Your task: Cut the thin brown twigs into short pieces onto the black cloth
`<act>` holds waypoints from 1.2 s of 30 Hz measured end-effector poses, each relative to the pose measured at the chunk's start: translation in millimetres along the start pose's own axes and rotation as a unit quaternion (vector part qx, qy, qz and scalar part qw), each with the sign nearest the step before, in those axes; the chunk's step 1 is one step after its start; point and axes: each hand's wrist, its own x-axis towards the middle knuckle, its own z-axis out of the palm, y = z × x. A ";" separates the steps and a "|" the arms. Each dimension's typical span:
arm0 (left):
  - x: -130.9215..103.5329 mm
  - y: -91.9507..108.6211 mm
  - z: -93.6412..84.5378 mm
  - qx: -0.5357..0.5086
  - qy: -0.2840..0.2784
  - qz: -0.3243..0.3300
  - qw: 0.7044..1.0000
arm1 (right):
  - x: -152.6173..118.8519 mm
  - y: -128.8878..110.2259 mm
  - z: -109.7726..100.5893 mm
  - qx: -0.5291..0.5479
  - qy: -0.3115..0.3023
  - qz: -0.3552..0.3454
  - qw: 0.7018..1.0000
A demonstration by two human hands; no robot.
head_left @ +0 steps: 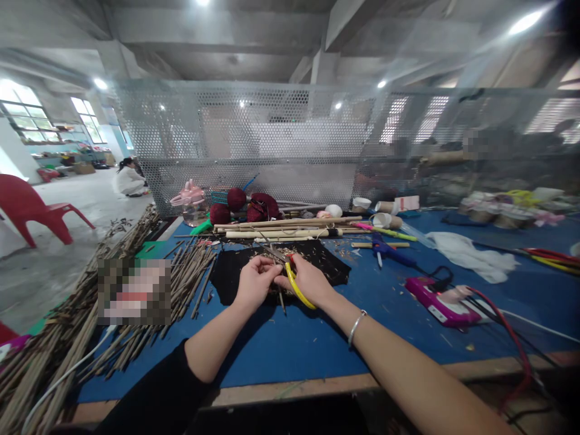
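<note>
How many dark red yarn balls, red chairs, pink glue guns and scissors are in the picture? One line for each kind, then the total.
Dark red yarn balls: 3
Red chairs: 1
Pink glue guns: 1
Scissors, in the right hand: 1
Total: 6

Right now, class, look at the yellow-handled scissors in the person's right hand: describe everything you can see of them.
The yellow-handled scissors have thin metal blades and a curved yellow loop handle with a small red part near the pivot. The right hand grips the handle, and the blades point up and left, slightly parted, over the black cloth strewn with wood chips. The left hand holds a thin brown twig just beside the blades. Whether the blades touch the twig cannot be told.
</note>
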 end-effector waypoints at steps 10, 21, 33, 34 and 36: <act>-0.6 0.6 1.0 -0.001 -0.005 -0.011 1.000 | 0.7 -0.3 -2.0 -0.012 -0.014 0.025 1.000; -0.1 0.5 0.2 -0.005 0.009 -0.003 1.000 | -1.9 -8.4 -4.6 0.006 -0.012 0.029 0.999; 1.8 -2.6 -1.5 0.022 0.013 -0.009 1.000 | 3.5 4.0 4.8 0.021 -0.013 0.023 0.999; 2.0 -3.2 -1.7 0.024 0.014 -0.009 1.000 | 3.7 3.6 4.2 0.023 -0.016 0.023 0.999; 2.4 -3.7 -2.1 0.024 0.016 -0.009 1.000 | 3.8 1.8 2.6 0.024 -0.024 0.024 0.999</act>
